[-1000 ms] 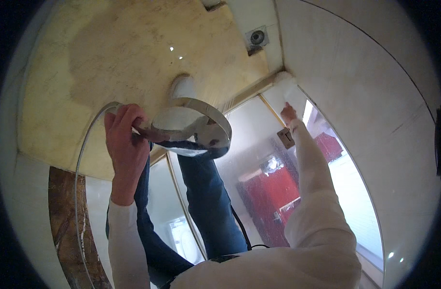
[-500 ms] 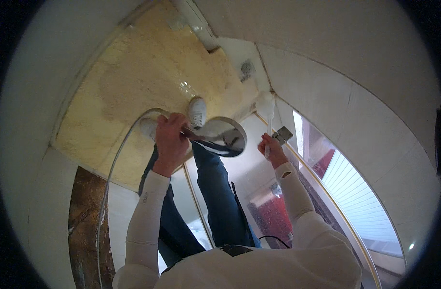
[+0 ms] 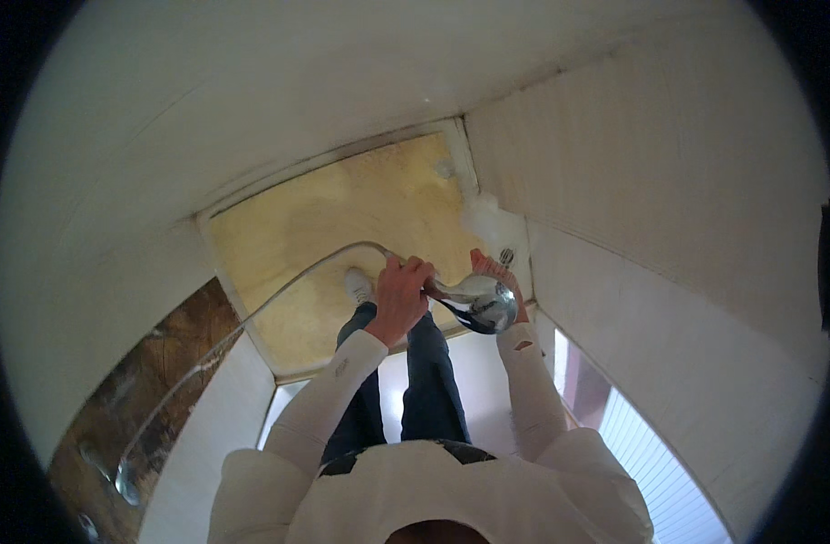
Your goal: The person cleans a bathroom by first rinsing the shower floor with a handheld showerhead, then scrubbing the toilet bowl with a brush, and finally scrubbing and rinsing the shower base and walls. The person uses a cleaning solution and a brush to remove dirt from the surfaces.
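Note:
My left hand [image 3: 403,295] is closed round the handle of a chrome shower head [image 3: 483,306]. Its round, shiny head points to the right, and a metal hose [image 3: 310,265] curves away to the left. Just beyond the shower head is my right hand [image 3: 493,265], partly covered by it, with the fingers curled. A pale, blurred white brush [image 3: 481,214] reaches forward from that hand toward the floor corner; its handle is mostly hidden.
Below lies a yellowish floor [image 3: 342,199], with my shoe [image 3: 359,286] on it. A small round drain [image 3: 506,257] sits near the right wall [image 3: 614,172]. On the left, a brown marbled panel [image 3: 170,381] carries chrome fittings [image 3: 125,485]. A glass door [image 3: 650,453] stands at lower right.
My view has swung toward the far wall. The shower head and my left hand have moved right, closer to my right hand, and now cover part of it.

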### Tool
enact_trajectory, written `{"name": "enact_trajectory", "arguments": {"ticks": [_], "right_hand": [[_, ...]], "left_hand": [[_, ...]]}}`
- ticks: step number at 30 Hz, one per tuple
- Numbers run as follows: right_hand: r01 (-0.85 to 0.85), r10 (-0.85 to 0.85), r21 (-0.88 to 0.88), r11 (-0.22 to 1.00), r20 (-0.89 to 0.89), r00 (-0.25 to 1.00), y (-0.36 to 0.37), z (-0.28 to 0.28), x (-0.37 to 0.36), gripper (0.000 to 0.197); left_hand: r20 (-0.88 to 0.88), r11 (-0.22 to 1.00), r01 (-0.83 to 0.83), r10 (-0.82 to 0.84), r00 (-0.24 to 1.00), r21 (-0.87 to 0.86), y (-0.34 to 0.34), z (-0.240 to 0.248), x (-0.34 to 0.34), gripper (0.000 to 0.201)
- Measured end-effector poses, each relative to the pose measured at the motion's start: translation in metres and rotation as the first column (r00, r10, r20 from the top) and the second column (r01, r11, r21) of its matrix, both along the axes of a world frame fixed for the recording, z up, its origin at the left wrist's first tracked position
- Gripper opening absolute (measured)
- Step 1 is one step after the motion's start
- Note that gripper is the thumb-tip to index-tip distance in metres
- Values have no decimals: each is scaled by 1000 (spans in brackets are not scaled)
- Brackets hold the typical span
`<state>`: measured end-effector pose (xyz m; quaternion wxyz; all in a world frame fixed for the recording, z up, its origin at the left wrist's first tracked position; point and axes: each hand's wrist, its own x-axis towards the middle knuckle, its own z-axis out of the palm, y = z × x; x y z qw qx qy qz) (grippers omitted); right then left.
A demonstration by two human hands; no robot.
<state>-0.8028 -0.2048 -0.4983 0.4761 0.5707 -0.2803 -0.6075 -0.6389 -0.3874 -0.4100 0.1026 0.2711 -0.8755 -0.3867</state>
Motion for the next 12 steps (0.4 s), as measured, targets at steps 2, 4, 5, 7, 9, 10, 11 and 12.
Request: {"name": "enact_trajectory", "arguments": {"ticks": [2,4,5,7,9,10,11,12], "right_hand": [[-92,92,13,996,-256,962,-22,18,10,30],[-51,152,220,974,-472,869,-43,33,37,37],[-133,518,506,852,-779,353,-43,48,35,38],[-165,574,629,759,-767,-286,-67,65,47,38],[-425,494,501,754,-859,-134,-76,79,55,34],[-511,473,420,750,-881,-31,-78,81,66,32],[-589,458,338,734,-887,63,-86,81,71,30],[-661,465,271,700,-875,134,-94,85,66,28]], "left_hand": [[34,999,-39,40,999,-31,-7,17,16,28],[76,993,-89,95,993,-79,-20,28,45,24],[95,987,-125,135,986,-105,-21,30,52,22],[113,958,-227,248,962,-174,-22,38,76,20],[121,922,-337,363,924,-191,-21,45,106,20],[128,912,-366,391,911,-183,-25,49,131,21],[151,905,-397,418,896,-154,-30,53,153,21],[170,873,-454,482,859,-178,-29,59,169,22]]}}
